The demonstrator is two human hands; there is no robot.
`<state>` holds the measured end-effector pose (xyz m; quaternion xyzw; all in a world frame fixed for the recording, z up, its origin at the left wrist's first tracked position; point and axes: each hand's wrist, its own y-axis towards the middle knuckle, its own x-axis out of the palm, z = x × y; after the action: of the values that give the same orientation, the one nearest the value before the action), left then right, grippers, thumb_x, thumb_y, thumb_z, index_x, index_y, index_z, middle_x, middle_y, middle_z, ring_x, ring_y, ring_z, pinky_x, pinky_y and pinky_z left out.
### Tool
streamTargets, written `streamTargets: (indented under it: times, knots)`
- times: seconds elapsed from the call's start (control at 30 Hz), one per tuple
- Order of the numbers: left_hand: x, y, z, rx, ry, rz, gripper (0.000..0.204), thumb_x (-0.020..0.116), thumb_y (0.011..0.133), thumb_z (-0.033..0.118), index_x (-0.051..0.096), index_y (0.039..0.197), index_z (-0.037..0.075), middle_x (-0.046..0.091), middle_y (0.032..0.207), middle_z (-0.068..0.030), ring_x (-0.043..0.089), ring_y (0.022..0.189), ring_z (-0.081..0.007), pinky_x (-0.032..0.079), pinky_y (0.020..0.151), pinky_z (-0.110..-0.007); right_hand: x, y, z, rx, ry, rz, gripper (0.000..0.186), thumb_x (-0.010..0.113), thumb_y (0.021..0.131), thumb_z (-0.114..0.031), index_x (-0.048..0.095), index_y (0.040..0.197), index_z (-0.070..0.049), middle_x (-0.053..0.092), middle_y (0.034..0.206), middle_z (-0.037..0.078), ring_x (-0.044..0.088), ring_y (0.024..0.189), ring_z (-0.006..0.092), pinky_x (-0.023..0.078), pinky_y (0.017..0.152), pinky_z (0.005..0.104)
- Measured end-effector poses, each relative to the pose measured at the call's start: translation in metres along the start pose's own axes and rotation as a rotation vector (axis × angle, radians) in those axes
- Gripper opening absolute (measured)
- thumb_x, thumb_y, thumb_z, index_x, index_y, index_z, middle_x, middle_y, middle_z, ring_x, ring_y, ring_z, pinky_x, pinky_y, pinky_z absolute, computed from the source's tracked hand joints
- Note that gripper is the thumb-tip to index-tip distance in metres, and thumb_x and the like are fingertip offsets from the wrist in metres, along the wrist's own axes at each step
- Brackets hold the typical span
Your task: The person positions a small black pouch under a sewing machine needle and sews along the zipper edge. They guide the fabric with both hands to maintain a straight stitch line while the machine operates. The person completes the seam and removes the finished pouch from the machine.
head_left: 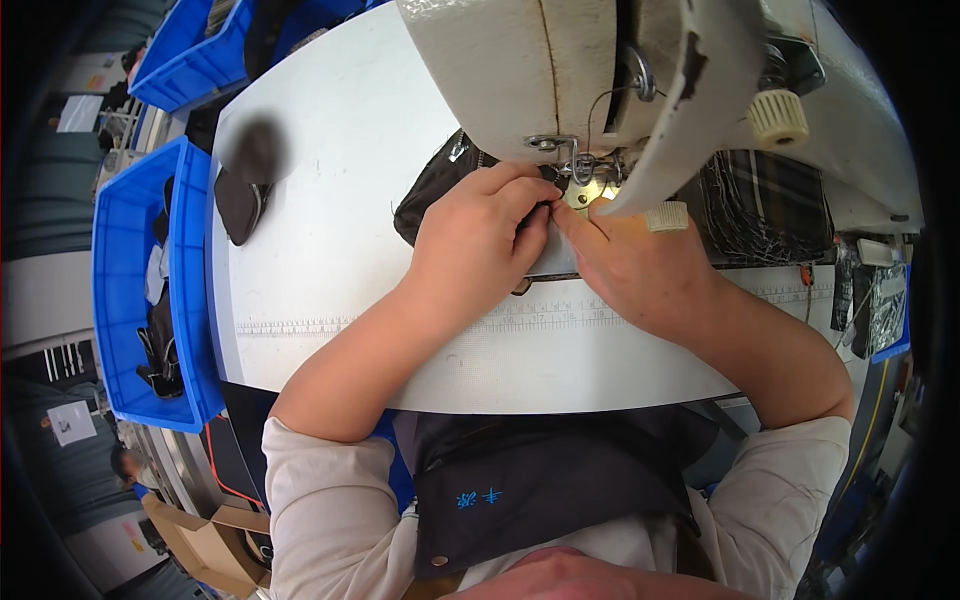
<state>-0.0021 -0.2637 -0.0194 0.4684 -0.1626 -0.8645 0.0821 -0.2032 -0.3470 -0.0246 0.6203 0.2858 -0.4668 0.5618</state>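
A black fabric pouch piece with a zipper (pixel 425 200) lies under the head of a white sewing machine (pixel 490 70), its metal pull showing at the far edge. My left hand (pixel 470 235) lies over the piece, its fingers closed on the fabric just left of the presser foot (pixel 582 170). Thumb and fingers of my right hand (pixel 640 265) meet the left fingertips there, pinching the same fabric beside the lit needle plate (pixel 592 192). The machine head hides part of the right fingers. A pale ribbed band (pixel 667 217) shows at them.
Stacked black fabric pieces (pixel 765 210) sit right of the machine head. Another black piece (pixel 238 205) lies far left on the white table (pixel 330 180). Blue bins (pixel 185 300) stand beyond the table's left edge, with a cardboard box (pixel 205 545) lower down. A ruler scale (pixel 400 322) crosses the tabletop.
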Motion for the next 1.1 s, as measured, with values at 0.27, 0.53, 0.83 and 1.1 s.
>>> streamTargets:
  times: [0.27,0.53,0.83,1.1]
  knots:
    - [-0.01,0.006,0.008,0.204,0.365,0.02,0.022,0.076,0.081,0.012,0.079,0.102,0.01,0.07,0.107,0.0005,0.067,0.1,-0.0212,0.056,0.077,-0.035,-0.002,0.002,-0.001,0.008,0.014,-0.001,0.037,0.072,0.078,-0.012,0.07,0.114,-0.002,0.068,0.082,0.003,0.068,0.074,0.0198,0.051,0.066,0.0349]
    - [-0.013,0.007,-0.002,0.193,0.302,-0.1,0.025,0.076,0.083,0.014,0.077,0.107,0.007,0.07,0.105,-0.003,0.069,0.098,-0.0215,0.061,0.073,-0.034,-0.002,0.001,-0.001,0.027,0.035,-0.031,0.034,0.072,0.077,-0.011,0.07,0.111,-0.003,0.067,0.084,0.003,0.07,0.077,0.0217,0.053,0.067,0.0352]
    - [-0.006,0.006,0.008,0.135,0.256,-0.094,0.024,0.073,0.089,0.012,0.077,0.111,0.002,0.074,0.11,-0.0088,0.072,0.085,-0.0305,0.059,0.071,-0.04,0.0,0.0,-0.001,0.045,-0.038,-0.112,0.035,0.071,0.08,-0.01,0.069,0.115,-0.003,0.069,0.087,0.002,0.07,0.078,0.0205,0.053,0.067,0.0343]
    - [-0.012,0.006,0.006,0.013,0.073,-0.105,0.022,0.073,0.087,0.015,0.077,0.105,0.004,0.071,0.104,-0.0061,0.07,0.095,-0.0268,0.06,0.076,-0.04,0.0,0.0,0.003,0.069,0.005,-0.104,0.04,0.072,0.078,-0.007,0.069,0.118,-0.002,0.07,0.084,0.002,0.071,0.077,0.0216,0.054,0.068,0.0345]
